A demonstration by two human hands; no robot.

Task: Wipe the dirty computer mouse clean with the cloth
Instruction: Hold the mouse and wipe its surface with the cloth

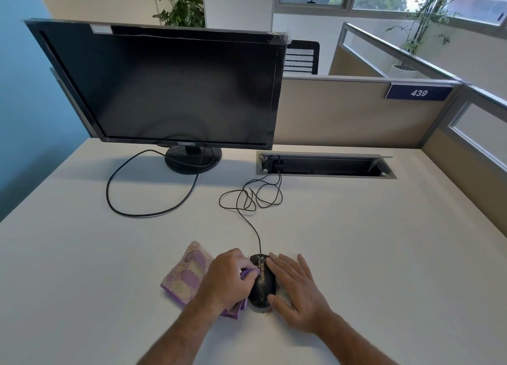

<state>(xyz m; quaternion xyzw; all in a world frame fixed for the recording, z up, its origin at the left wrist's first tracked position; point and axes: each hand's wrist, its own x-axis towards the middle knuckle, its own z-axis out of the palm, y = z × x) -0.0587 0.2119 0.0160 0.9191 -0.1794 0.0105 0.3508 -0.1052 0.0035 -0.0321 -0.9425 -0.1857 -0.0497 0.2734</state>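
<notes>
Near edge of the desk (356,241): my left hand (229,278) pinches a fold of the purple cloth (185,278) against the left side of the crumb-streaked black mouse (262,285), while my right hand (299,290), fingers straight, steadies its right flank.

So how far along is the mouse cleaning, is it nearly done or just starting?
Just starting, it seems. Done: the left hand has gripped the purple cloth and brought a corner to the mouse. In hand: the right hand lies flat against the mouse's right side, steadying it. Left: a strip of pale crumbs still runs down the mouse's top, with specks lower down, so almost all the wiping remains.
</notes>
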